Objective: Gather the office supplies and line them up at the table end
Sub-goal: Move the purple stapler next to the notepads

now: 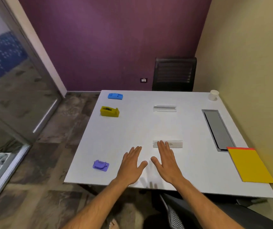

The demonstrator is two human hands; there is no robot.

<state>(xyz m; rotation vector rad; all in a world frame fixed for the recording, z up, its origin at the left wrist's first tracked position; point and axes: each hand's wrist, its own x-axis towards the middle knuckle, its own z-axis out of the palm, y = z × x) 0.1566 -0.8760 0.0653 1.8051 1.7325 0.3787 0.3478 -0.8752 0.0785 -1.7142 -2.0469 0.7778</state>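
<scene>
White laminate covers the table (124, 129), and both bare forearms reach over its near edge, palms down. The left hand (130, 166) has straight, slightly spread fingers, thumb out to the right, and holds nothing. The right hand (165, 161) is just beside it, equally flat and empty; its fingertips (161, 143) overlap the left end of a pale ruler (173, 144), though whether they touch it or hover above I cannot tell.

The ruler is a flat, frosted strip lying crosswise near the table's middle, with faint dark marks on it. Farther off, well apart, lies a clear case (164, 108), a glossy oblong with grey contents. Along the left edge sit three plastic pieces: a blue block (115, 96) at the far corner, an olive-yellow tape dispenser (109, 111) just nearer, with a dark roll in its rounded body, and a small purple item (100, 165) with a rounded top at the near left, left of the left hand. At the near right edge lies a yellow folder (248, 166), matte, with a red strip showing at its far end.

A grey hatch (218, 129) is set flush into the tabletop on the right. A white paper cup (213, 95) stands at the far right corner. A black slatted chair (174, 74) stands beyond the far edge against a purple wall (107, 38).
</scene>
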